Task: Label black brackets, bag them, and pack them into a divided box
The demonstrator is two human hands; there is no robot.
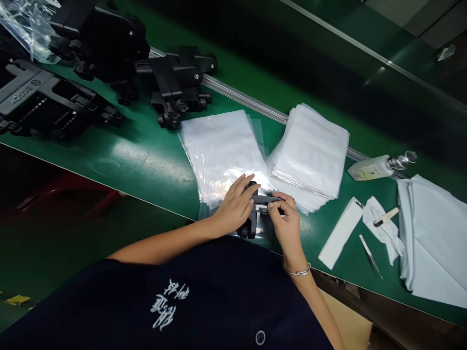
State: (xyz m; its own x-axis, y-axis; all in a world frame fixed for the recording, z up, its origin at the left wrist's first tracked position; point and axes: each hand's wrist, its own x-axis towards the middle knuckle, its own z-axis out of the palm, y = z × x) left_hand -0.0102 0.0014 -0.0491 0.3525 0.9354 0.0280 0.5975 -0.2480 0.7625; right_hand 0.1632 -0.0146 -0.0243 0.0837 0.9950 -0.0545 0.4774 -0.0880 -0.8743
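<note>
A black plastic bracket with a knobbed crossbar (249, 228) lies on clear plastic near the table's front edge. My left hand (232, 208) rests over its left end with fingers extended, holding the bracket against the table. At the other end my right hand (287, 216) is closed, thumb and fingers pinching the bracket's arm. A small whitish label or marking shows on the arm beside the right thumb. Part of the bracket is hidden beneath both hands. Just beyond the hands lies a stack of clear plastic bags (222, 141).
Another bag stack (314, 146) lies to the right. Past it are a pump bottle (371, 167), a white box (342, 233), a cutter knife (386, 217), tweezers (370, 255) and folded pale cloth (434, 238). Black brackets (173, 80) and a BOSCH-marked assembly (47, 99) occupy the left.
</note>
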